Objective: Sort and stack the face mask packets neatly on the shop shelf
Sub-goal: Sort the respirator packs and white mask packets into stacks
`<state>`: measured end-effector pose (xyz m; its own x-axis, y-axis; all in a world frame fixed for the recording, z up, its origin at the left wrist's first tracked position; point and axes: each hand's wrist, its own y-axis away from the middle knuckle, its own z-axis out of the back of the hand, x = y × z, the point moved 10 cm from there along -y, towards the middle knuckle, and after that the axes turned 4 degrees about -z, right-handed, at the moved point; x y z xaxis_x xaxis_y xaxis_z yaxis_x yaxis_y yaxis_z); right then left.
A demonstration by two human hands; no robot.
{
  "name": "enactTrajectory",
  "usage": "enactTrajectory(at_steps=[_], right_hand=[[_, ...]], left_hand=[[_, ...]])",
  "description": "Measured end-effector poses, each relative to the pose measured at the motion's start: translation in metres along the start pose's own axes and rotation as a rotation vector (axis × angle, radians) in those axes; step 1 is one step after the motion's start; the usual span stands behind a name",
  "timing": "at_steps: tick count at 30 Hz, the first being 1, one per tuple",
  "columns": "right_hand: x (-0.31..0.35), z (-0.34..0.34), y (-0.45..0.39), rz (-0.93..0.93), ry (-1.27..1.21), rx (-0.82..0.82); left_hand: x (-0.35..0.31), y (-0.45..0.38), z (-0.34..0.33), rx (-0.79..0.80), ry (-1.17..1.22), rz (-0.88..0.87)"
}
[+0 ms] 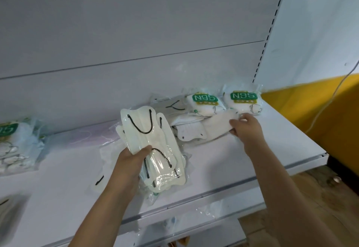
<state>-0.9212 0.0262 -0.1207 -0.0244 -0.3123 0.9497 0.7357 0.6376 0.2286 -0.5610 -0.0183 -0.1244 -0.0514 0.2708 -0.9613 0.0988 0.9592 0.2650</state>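
Observation:
My left hand (pixel 134 159) grips a bundle of clear packets with white masks and black ear loops (pixel 151 142), held above the middle of the white shelf (pixel 223 161). My right hand (pixel 245 128) pinches the end of a white mask packet (pixel 217 128) that lies on a loose pile of packets (pixel 186 128) at the back. Two packets with green N95 labels lean on the back panel, one (pixel 205 102) behind the pile and the other (pixel 243 99) just beyond my right fingers.
More N95 packets (pixel 13 145) lie at the shelf's left end. A flat clear packet (pixel 81 136) rests behind my left hand, another (pixel 7 208) at the lower left. The shelf's front edge (pixel 213 190) runs diagonally; an orange wall (pixel 310 114) and a wooden floor are right.

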Motion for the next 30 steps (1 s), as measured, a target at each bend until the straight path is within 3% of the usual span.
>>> enactTrajectory(at_steps=[3, 7, 9, 11, 13, 15, 17, 20, 22, 24, 28, 30], right_hand=[[0.012, 0.020, 0.012, -0.037, -0.375, 0.082], [0.040, 0.033, 0.026, 0.027, -0.525, 0.174], [0.062, 0.049, 0.039, 0.144, -0.540, 0.097], [0.100, 0.060, 0.062, 0.415, -0.508, 0.045], [0.135, 0.040, 0.098, 0.683, -0.418, 0.173], [0.145, -0.007, 0.130, 0.895, -0.129, 0.342], [0.127, -0.052, 0.146, 0.985, 0.165, 0.460], [0.089, -0.090, 0.144, 0.857, 0.324, 0.637], [0.074, -0.106, 0.150, 0.857, 0.376, 0.732], [0.072, -0.116, 0.157, 0.891, 0.364, 0.781], [0.083, -0.119, 0.145, 0.536, -0.050, 0.793], [0.091, -0.128, 0.149, 0.497, -0.088, 0.782]], left_hand=[[0.003, 0.000, -0.005, 0.001, 0.021, 0.006], [0.002, 0.002, -0.018, 0.023, 0.053, 0.026], [0.000, 0.002, -0.022, 0.030, 0.076, 0.026], [-0.003, 0.003, -0.028, 0.045, 0.115, 0.027], [-0.001, 0.007, -0.040, 0.088, 0.197, 0.075], [-0.001, 0.011, -0.051, 0.134, 0.275, 0.141], [-0.007, 0.014, -0.059, 0.211, 0.399, 0.178], [-0.020, 0.017, -0.053, 0.288, 0.499, 0.170], [-0.025, 0.021, -0.046, 0.306, 0.369, 0.109], [-0.031, 0.015, -0.029, 0.219, 0.216, -0.024], [-0.048, 0.012, -0.004, 0.103, 0.118, -0.184], [-0.057, 0.013, 0.002, 0.106, 0.070, -0.237]])
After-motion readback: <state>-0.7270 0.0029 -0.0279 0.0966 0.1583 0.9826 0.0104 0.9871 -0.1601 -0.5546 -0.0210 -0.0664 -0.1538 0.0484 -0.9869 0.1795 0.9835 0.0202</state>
